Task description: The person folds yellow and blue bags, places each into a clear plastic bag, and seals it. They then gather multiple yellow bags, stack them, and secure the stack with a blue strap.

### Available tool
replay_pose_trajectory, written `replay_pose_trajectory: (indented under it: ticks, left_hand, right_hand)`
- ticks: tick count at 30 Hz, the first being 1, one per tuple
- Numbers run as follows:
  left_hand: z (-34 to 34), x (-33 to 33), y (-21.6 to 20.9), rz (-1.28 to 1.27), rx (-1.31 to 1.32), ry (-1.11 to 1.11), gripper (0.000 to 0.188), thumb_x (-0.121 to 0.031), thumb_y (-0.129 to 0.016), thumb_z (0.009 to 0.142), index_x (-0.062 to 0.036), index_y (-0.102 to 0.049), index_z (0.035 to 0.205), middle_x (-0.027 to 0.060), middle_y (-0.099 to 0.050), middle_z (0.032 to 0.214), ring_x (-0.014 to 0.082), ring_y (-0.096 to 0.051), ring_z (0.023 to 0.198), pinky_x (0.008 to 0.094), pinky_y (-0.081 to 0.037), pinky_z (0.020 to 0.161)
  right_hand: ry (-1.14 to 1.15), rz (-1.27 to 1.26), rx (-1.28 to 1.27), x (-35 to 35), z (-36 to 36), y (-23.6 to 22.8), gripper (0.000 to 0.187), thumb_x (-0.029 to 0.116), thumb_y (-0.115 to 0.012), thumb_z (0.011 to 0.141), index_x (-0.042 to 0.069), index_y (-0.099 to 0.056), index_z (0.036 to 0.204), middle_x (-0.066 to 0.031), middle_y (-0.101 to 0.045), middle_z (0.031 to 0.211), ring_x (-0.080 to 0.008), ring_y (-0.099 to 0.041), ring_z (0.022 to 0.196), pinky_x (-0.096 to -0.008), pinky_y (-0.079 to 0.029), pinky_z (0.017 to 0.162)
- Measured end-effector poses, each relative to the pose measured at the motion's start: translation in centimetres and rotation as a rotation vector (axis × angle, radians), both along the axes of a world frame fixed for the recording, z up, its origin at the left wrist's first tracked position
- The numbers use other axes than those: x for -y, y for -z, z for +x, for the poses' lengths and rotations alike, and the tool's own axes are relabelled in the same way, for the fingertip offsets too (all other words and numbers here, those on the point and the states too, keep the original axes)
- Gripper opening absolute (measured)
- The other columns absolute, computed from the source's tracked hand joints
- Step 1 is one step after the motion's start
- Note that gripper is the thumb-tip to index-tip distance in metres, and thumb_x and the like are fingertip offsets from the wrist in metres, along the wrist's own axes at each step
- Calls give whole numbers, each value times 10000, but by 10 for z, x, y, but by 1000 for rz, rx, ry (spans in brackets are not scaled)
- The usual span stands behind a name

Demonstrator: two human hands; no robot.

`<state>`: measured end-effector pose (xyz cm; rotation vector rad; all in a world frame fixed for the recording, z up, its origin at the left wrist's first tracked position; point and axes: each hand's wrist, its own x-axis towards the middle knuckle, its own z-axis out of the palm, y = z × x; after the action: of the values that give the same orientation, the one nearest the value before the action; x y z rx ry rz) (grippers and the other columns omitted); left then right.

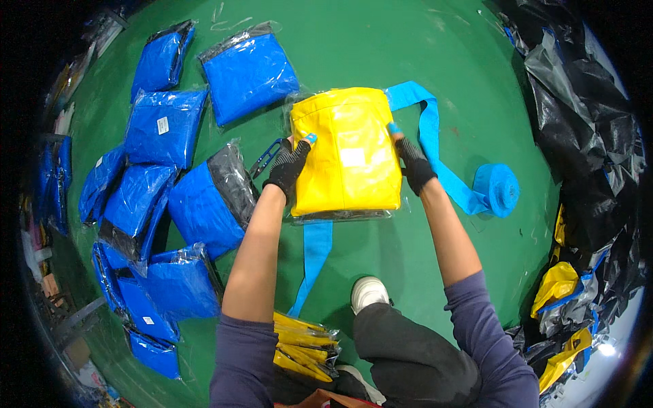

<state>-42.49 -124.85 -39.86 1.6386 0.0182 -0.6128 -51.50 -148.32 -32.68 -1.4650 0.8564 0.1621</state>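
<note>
A yellow folded bundle [345,163] in clear plastic wrap is held up at the middle, with a pale label on its front. My left hand [291,165], in a black fingerless glove with blue on the thumb tip, grips its left side. Sticking out from that same hand is a dark blue-handled cutting tool [265,160], partly hidden by the fingers. My right hand [414,162], gloved alike, clasps the right edge. Both sets of fingers curl behind the bundle, out of sight. A light blue strap [428,129] runs behind it and shows again below.
At the right, the strap leads to its roll [500,190] on the green floor [469,81]. Several blue wrapped packets [165,129] lie at left. Yellow packets [303,347] sit near my feet. A heap of black sheeting [578,136] lines the right side.
</note>
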Motion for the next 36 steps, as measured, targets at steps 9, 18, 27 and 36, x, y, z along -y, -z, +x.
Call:
replay_pose_trajectory:
  ticks: [9,18,27,36]
  left_hand:
    - [-112,-14,-94,-88,84,-281,699,-293,-743,785,3,-350,1281,159,-511,1172,243,-546,1027,346,-439,895]
    - [-183,-59,-63,-76,-621,-112,729,-386,-616,872,-41,-257,1404,162,-421,1358,269,-474,1186,360,-417,958]
    - [-147,-201,-156,-120,27,-605,576,-367,-588,889,-54,-386,1327,139,-511,1269,234,-525,1122,335,-437,924]
    - [-393,-377,-340,-268,-168,-1264,554,-435,-536,904,-78,-433,1314,85,-531,1250,219,-542,1087,360,-471,894]
  right_hand:
    - [76,764,43,-11,-70,-43,535,366,-566,906,15,-457,1294,-132,-570,1235,-227,-590,1071,-362,-492,905]
    - [-160,592,-103,-27,-160,16,547,321,-566,916,27,-390,1342,-100,-535,1248,-213,-565,1075,-345,-478,914]
    - [-483,770,303,-156,-27,-98,588,169,-584,882,37,-317,1388,-142,-511,1280,-265,-575,1084,-388,-485,933]
    - [-1024,820,128,-406,-102,-221,559,318,-725,806,12,-515,1223,-83,-611,1114,-156,-578,995,-299,-474,871]
